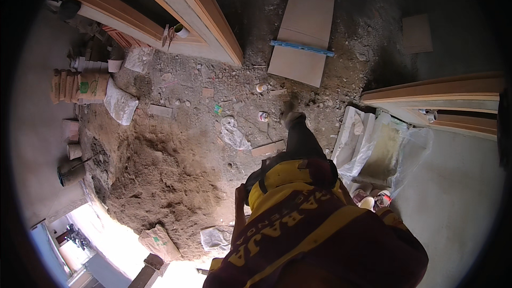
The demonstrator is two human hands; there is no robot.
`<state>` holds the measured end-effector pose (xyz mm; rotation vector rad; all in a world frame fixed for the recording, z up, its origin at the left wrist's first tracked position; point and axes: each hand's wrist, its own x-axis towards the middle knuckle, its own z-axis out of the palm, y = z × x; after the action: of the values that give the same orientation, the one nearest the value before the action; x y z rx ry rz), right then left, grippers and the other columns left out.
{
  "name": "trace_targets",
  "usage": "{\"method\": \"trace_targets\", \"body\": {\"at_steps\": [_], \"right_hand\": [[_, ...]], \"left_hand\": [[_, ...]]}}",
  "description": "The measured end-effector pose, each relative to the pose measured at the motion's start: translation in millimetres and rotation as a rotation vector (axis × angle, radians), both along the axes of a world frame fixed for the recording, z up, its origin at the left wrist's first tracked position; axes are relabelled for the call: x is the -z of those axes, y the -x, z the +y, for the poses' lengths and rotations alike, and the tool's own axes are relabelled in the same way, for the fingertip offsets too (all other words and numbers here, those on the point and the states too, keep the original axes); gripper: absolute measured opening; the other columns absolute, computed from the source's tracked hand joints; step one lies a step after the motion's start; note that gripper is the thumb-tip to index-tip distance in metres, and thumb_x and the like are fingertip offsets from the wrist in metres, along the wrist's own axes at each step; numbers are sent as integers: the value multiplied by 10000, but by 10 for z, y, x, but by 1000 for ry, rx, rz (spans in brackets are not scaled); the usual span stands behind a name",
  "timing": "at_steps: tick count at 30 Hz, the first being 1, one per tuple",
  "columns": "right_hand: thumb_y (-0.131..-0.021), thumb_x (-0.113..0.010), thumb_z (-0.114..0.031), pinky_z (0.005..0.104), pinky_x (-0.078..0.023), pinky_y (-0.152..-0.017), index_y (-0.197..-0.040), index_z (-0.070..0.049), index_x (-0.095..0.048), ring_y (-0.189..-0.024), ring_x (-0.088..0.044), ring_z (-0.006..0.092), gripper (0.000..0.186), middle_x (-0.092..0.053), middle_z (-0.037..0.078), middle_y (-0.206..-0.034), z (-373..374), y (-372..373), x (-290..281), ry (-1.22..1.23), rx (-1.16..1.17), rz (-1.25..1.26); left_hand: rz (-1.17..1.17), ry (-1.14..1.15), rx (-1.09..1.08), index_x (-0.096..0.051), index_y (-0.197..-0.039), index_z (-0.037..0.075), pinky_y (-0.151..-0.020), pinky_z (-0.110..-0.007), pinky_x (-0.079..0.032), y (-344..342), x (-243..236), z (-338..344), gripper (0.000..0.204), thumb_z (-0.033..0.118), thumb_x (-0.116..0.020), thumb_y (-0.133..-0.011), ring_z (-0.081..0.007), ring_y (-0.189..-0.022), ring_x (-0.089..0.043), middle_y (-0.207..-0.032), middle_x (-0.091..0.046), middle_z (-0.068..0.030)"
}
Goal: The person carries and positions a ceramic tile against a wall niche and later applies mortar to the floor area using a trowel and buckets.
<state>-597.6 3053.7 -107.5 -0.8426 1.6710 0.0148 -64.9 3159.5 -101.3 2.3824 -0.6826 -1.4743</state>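
My torso in a maroon and yellow top (314, 229) fills the lower middle, with a dark trouser leg (304, 141) and a dusty boot (290, 118) stepping on the rubble floor. My left arm hangs at my side, and my left hand (241, 197) is beside my hip; its fingers are too small and dark to make out. On the other side, my right hand (388, 214) shows only partly past the sleeve. It is nearest to some white and red items (373, 198) at the wall's foot; whether it touches them cannot be seen.
A sand heap (160, 173) spreads at left, near stacked bags (90, 86) and buckets (73, 152). Ahead lies a long board (304, 16) with a blue level (302, 48) across it. Wooden door frames (213, 16) stand ahead; plastic sheeting (416, 146) lies right. Cans (263, 117) and debris dot the floor.
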Motion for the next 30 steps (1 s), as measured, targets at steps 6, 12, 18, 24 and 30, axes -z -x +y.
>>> {"method": "trace_targets", "body": {"at_steps": [6,12,18,24,30], "right_hand": [[-1005,-643,-355,384,-559,-716,-1276,-34,-596,-913,-709,222,423,-708,93,-1064,-2282,59,22,369,-25,-114],[-1001,-644,-392,345,-563,-718,-1331,-94,-581,-931,-714,195,448,-690,70,-1119,-3931,258,-595,353,301,-108],[-993,-656,-363,321,-557,-632,-1297,-76,-596,-845,-719,184,422,-700,81,-1102,-3987,337,-318,293,468,-82],[-976,-665,-396,343,-564,-580,-1172,-106,-645,-675,-655,156,351,-673,24,-890,-3408,-50,274,-136,473,112],[-985,-651,-340,354,-585,-567,-1138,-90,-685,-737,-701,172,295,-722,53,-946,-4040,-1076,213,-215,637,192]], "left_hand": [[84,-30,-119,-611,-1324,41,-995,-480,-463,-51,-235,-1778,561,467,-367,-1053,-393,-1192,-610,-1271,-639,-259],[40,410,-35,-591,-1333,-3,-917,-402,-520,-40,-1086,-3608,497,400,-480,-1064,-265,-1116,-653,-1222,-677,-177],[95,507,-14,-625,-1279,-16,-825,-326,-539,-121,-1717,-5134,378,284,-533,-1069,-193,-997,-665,-1111,-708,-118],[169,431,-50,-608,-1326,62,-851,-320,-502,-307,-1507,-6944,407,334,-558,-1027,-165,-1019,-637,-1184,-681,-57],[302,269,115,-593,-1347,74,-817,-343,-517,-1013,-152,-8800,456,361,-640,-996,-132,-910,-625,-1141,-668,-53]]}}
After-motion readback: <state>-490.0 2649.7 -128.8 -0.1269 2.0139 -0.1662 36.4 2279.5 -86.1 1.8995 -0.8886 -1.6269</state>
